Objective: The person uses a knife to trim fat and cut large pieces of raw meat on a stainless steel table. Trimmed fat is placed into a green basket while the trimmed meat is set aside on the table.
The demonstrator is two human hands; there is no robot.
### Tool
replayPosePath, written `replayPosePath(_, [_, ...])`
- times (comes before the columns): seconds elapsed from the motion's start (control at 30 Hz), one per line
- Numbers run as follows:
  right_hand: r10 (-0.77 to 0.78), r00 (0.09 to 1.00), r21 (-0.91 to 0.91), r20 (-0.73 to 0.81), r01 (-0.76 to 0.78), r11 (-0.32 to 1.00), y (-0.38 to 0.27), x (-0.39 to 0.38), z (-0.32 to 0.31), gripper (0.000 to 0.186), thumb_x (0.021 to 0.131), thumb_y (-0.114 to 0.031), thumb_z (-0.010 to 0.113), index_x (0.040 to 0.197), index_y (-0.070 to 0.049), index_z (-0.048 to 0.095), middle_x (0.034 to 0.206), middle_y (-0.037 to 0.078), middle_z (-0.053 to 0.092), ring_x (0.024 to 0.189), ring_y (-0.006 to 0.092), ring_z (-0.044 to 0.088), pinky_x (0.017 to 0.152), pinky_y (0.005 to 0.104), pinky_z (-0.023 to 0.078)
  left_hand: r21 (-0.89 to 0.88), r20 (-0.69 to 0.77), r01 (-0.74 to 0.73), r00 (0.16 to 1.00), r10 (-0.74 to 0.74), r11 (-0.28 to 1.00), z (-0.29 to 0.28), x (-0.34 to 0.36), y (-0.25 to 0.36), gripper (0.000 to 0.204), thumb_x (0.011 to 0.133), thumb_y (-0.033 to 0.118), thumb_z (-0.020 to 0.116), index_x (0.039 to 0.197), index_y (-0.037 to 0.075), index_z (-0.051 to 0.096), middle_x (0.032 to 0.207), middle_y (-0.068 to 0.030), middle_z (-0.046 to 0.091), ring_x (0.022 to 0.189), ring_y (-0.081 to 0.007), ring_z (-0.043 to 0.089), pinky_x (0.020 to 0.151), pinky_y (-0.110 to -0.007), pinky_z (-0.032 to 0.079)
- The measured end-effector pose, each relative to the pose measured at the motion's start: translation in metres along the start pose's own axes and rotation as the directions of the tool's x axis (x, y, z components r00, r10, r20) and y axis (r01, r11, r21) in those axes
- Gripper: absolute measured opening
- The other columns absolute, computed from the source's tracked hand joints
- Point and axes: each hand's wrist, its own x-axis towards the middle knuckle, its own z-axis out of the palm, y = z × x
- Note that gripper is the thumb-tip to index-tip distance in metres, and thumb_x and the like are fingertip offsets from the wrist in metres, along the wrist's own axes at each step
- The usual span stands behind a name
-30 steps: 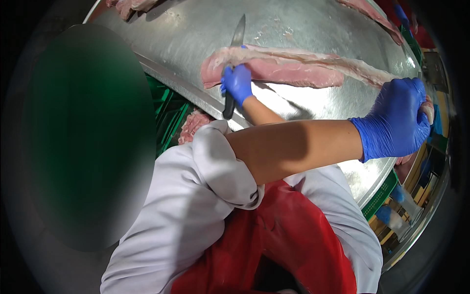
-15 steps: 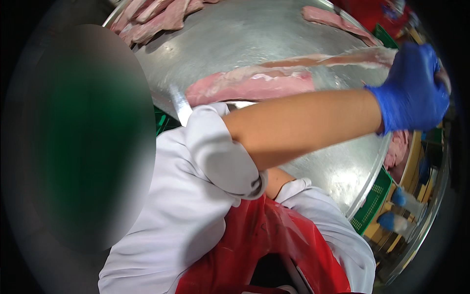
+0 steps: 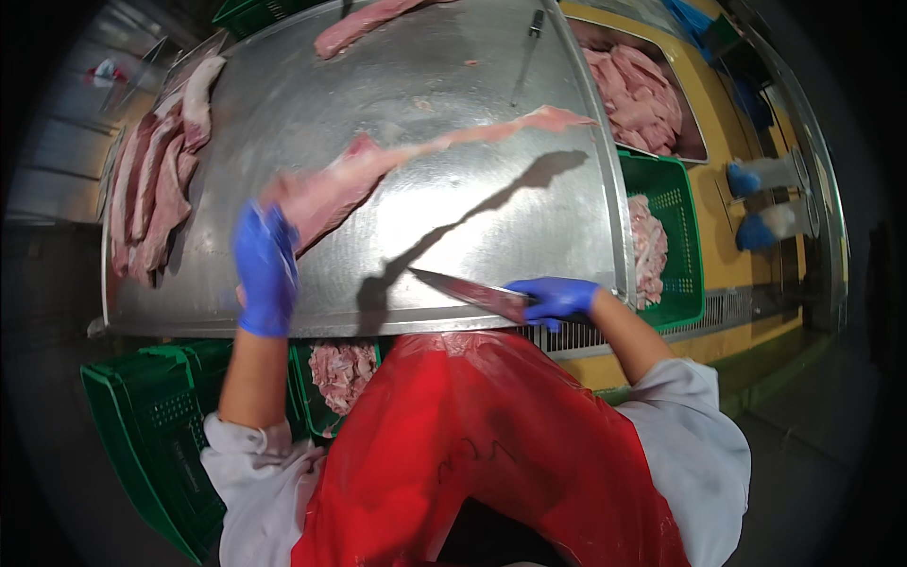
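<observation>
My left hand (image 3: pixel 265 269), in a blue glove, is closed on the near end of a long pink piece of meat (image 3: pixel 329 200). The piece is lifted off the steel table (image 3: pixel 491 231), with its thin, pale tail stretched toward the right and a dark shadow beneath it. My right hand (image 3: pixel 553 300), also gloved, grips a knife (image 3: pixel 468 290) by its handle near the table's front edge, blade pointing left.
Several meat strips (image 3: pixel 161 184) lie at the table's left, another piece (image 3: pixel 359 26) at the back beside a black-handled tool (image 3: pixel 535 26). At the right are a tray of meat (image 3: pixel 633 94) and a green crate (image 3: pixel 682 265). Green crates (image 3: pixel 151 416) stand below the front edge.
My left hand has swung from far right to the left, drawing the meat with it and lifting it. My right hand, with the knife, now shows lower right. The view has shifted.
</observation>
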Motion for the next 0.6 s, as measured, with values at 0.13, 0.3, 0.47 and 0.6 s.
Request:
replayPosePath(0.13, [-0.01, 0.905, 0.353, -0.426, 0.176, 0.919, 0.093, -0.094, 0.002, 0.054, 0.102, -0.022, 0.057, 0.15, -0.007, 0.039, 0.088, 0.007, 0.06, 0.056, 0.0108, 0.056, 0.05, 0.0246, 0.051, 0.79, 0.083, 0.077, 0.969, -0.231, 0.608, -0.062, -0.045, -0.215, 0.042, 0.085, 0.027, 0.079, 0.109, -0.002, 0.06, 0.087, -0.0057, 0.062, 0.077, -0.0164, 0.059, 0.07, -0.031, 0.049])
replayPosePath(0.3, [-0.009, 0.636, 0.079, -0.772, 0.11, 0.991, 0.076, -0.064, -0.034, 0.056, 0.107, -0.036, 0.046, 0.157, -0.015, 0.033, 0.112, 0.015, 0.067, 0.1, 0.0257, 0.066, 0.088, 0.0374, 0.051, 0.614, 0.387, -0.438, 0.892, 0.233, 0.657, 0.125, 0.003, -0.281, 0.061, 0.079, 0.026, 0.079, 0.124, -0.006, 0.055, 0.121, -0.0241, 0.059, 0.11, -0.0393, 0.06, 0.096, -0.046, 0.048])
replayPosePath(0.47, [-0.074, 0.507, -0.254, -0.859, -0.295, 0.921, 0.059, 0.026, -0.055, 0.05, 0.104, -0.028, 0.045, 0.153, -0.027, 0.04, 0.099, 0.03, 0.058, 0.099, 0.0489, 0.061, 0.092, 0.0524, 0.049, 0.864, 0.46, -0.414, 0.88, -0.117, 0.288, 0.291, 0.027, -0.251, 0.041, 0.083, 0.025, 0.07, 0.115, -0.001, 0.061, 0.114, -0.0217, 0.061, 0.114, -0.036, 0.058, 0.098, -0.048, 0.045])
replayPosePath(0.6, [0.041, 0.468, -0.196, -0.883, -0.447, 0.873, 0.068, 0.017, -0.039, 0.053, 0.103, -0.028, 0.046, 0.154, -0.036, 0.036, 0.1, 0.031, 0.058, 0.095, 0.0488, 0.063, 0.087, 0.0549, 0.051, 0.867, 0.419, -0.322, 0.884, -0.206, 0.381, 0.285, 0.041, -0.273, 0.024, 0.084, 0.011, 0.062, 0.105, 0.0, 0.066, 0.103, -0.0178, 0.066, 0.104, -0.0344, 0.062, 0.092, -0.045, 0.048])
